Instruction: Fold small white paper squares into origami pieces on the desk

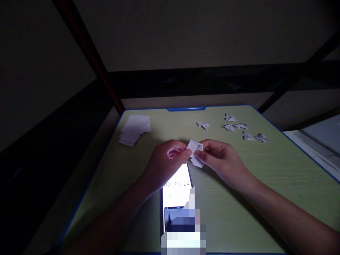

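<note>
A small white, partly folded piece of paper (196,152) is held just above the table between both hands. My left hand (166,161) pinches its left edge with curled fingers. My right hand (221,159) grips its right side, thumb and fingers closed on the folds. Both hands hover over the top end of a lit phone (176,198) lying flat on the table, its screen showing a timer.
The green table (265,184) has a blue rim. A stack of white paper squares (134,129) lies at the back left. Several small folded paper figures (240,129) are scattered at the back right. Dark frame bars and walls surround the table.
</note>
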A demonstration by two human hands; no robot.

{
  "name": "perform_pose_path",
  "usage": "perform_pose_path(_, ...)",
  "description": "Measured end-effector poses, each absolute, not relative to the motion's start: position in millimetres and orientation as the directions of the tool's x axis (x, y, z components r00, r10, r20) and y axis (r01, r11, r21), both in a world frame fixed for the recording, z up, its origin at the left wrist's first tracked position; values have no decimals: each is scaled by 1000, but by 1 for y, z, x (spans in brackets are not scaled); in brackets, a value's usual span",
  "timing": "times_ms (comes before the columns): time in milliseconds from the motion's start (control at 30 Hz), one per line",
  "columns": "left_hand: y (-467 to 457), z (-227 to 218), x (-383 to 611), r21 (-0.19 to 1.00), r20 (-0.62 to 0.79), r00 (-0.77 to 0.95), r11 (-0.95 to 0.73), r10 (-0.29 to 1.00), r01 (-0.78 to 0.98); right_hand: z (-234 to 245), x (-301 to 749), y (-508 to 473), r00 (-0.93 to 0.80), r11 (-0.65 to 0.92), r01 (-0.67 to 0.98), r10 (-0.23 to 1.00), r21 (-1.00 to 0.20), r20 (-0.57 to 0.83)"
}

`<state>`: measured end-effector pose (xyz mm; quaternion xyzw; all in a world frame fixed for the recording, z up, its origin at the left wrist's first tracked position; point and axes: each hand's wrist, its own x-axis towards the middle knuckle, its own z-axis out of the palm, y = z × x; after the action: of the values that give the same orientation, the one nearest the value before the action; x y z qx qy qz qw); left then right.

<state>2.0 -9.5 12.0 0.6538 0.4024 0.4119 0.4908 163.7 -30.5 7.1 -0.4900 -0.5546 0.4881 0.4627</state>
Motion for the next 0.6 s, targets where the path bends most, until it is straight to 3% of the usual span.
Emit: perform_pose_path(600, -10, 13, 0, 961, 170, 334, -232, 927, 154, 13, 162, -31, -109, -29, 57, 993, -998, -35)
